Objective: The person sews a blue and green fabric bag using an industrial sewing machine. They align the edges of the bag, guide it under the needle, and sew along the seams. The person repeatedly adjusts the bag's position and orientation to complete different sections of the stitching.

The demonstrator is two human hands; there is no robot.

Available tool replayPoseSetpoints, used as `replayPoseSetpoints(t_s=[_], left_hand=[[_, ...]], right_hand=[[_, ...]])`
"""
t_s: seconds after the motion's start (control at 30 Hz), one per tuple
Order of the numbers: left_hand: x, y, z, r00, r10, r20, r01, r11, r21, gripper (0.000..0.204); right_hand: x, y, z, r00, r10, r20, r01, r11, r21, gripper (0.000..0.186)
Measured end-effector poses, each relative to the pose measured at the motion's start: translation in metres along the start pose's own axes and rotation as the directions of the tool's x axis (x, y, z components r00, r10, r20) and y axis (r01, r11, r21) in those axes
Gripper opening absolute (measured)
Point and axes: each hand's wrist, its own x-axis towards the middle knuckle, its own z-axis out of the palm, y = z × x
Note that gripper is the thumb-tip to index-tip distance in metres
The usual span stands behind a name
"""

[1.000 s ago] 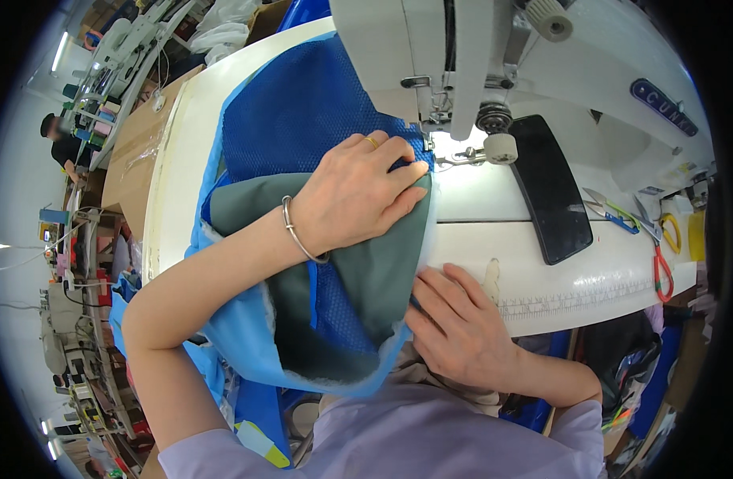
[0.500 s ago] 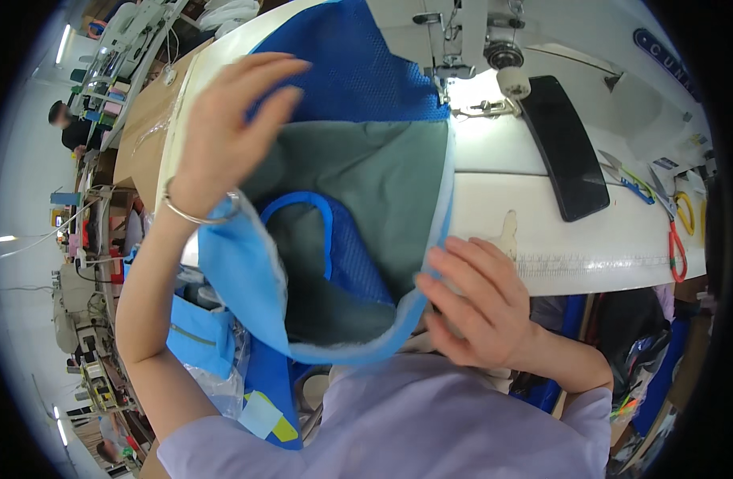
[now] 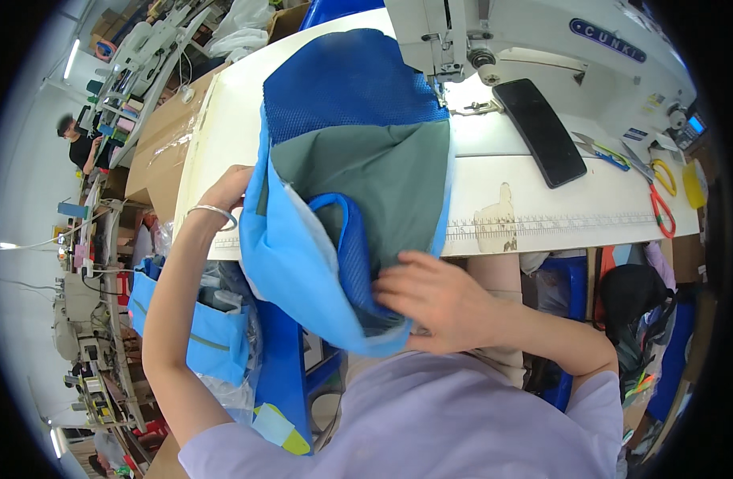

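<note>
A sewn fabric piece like an open bag lies on the sewing table, light blue outside (image 3: 302, 275), with a grey-green lining (image 3: 358, 172) and a dark blue mesh panel (image 3: 334, 96) at its far end. A mesh strap with a bright blue edge curves inside it. The far right corner of the mesh sits by the sewing machine's presser foot (image 3: 440, 94). My left hand (image 3: 232, 188), a bangle on its wrist, is at the piece's left side, fingers hidden behind the light blue cloth. My right hand (image 3: 434, 302) grips the near right rim, fingers inside the opening.
Right of the needle lies a black phone (image 3: 539, 132). Scissors with red and yellow handles (image 3: 661, 211) and blue-handled snips (image 3: 610, 158) lie farther right. A ruler scale (image 3: 558, 226) runs along the table's front edge. Light blue pieces (image 3: 215, 335) hang at lower left; a person (image 3: 79, 144) is at far left.
My left hand has come down from above the mesh to the piece's left side. My right hand has moved left onto the rim. The near part of the piece has folded inward, narrowing the opening.
</note>
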Motion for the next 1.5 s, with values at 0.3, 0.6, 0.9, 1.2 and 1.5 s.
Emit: replayPoseSetpoints(t_s=[0.3,0.6,0.9,1.2,1.5], left_hand=[[-0.017,-0.025,-0.015,0.931,0.12,0.346,0.142,0.752,-0.643,0.044],[-0.027,0.005,0.048,0.802,0.151,0.578,0.304,0.731,-0.612,0.036],[0.013,0.032,-0.037,0.925,0.341,0.166,-0.167,0.759,-0.629,0.034],[0.009,0.089,-0.011,0.409,0.786,-0.463,-0.754,0.577,0.313,0.026],[0.028,0.135,0.151,0.286,0.949,0.134,-0.798,0.158,0.582,0.016]], right_hand=[[-0.012,-0.005,-0.008,0.982,-0.174,-0.067,0.099,0.791,-0.604,0.017],[-0.002,-0.014,-0.018,0.91,-0.248,-0.332,0.022,0.829,-0.559,0.021],[-0.025,0.001,0.043,0.942,-0.076,-0.327,-0.061,0.919,-0.39,0.029],[-0.022,0.005,0.048,0.938,-0.114,-0.328,-0.012,0.933,-0.359,0.029],[-0.014,-0.012,0.02,0.92,-0.164,-0.356,0.058,0.955,-0.289,0.029]])
